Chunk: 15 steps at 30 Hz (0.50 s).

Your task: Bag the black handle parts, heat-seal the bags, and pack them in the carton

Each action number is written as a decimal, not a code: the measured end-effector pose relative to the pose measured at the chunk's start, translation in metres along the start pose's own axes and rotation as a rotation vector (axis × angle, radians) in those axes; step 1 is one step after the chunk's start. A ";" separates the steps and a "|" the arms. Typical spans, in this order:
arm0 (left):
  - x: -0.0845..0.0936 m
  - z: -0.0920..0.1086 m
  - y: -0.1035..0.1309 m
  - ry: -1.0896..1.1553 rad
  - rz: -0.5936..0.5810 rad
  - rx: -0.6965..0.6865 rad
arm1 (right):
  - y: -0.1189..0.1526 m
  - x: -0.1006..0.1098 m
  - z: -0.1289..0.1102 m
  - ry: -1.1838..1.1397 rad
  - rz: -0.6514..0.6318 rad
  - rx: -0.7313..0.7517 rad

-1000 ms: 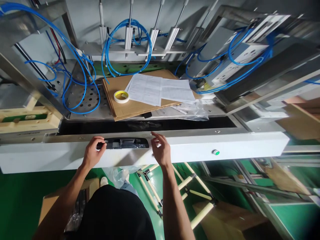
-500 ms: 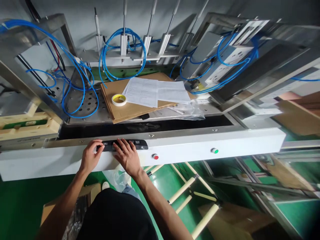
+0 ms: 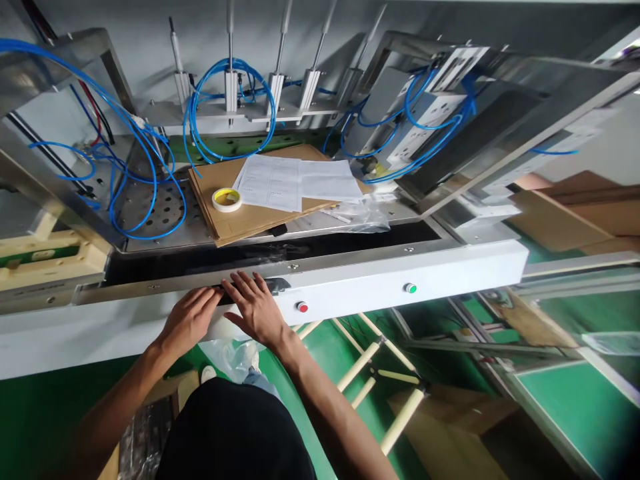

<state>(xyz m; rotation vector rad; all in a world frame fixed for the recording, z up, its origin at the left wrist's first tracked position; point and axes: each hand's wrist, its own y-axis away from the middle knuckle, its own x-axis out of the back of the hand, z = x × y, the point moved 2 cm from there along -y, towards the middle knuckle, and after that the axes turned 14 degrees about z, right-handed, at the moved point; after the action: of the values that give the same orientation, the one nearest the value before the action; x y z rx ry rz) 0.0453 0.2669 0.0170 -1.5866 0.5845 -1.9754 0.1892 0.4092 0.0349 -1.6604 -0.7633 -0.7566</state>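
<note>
A long, narrow black plastic panel (image 3: 278,285) with a rounded right end lies along the front ledge of the white machine. My right hand (image 3: 256,308) rests on its middle, fingers stretched and spread, thumb pointing left. Over the panel's left part lies my left hand (image 3: 191,316), back upward, its fingers extended close together and its thumb hidden. Between them the two hands cover most of the panel; only its right end and a dark strip near the fingertips show.
Behind the ledge, cardboard sheets (image 3: 200,193) carry printed papers (image 3: 270,183) and a tape roll (image 3: 227,199). Blue air hoses (image 3: 274,110) loop around the cylinders. A red button (image 3: 302,307) and a green button (image 3: 411,288) sit on the white front. Below stands a cream tube frame (image 3: 359,367).
My left hand has gone from pinching the panel's left end to lying over it, closer to my right hand. My right hand stays on the panel. The view has shifted slightly right.
</note>
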 end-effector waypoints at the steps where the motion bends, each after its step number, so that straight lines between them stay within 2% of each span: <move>1: 0.002 -0.004 -0.005 0.026 -0.022 0.014 | 0.000 0.002 0.001 0.015 0.015 -0.009; 4: 0.007 -0.014 -0.017 0.096 -0.058 0.086 | 0.000 0.007 0.008 0.053 0.047 -0.062; 9: 0.005 -0.025 -0.031 0.176 -0.075 0.147 | -0.011 0.008 0.022 0.008 0.000 -0.068; 15: 0.000 -0.027 -0.045 0.076 -0.098 0.082 | -0.026 0.001 0.043 -0.042 -0.140 -0.123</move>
<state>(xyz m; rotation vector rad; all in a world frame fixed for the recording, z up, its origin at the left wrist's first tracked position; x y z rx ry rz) 0.0129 0.3017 0.0397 -1.5218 0.4565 -2.1115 0.1729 0.4560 0.0423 -1.7504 -0.8847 -0.8843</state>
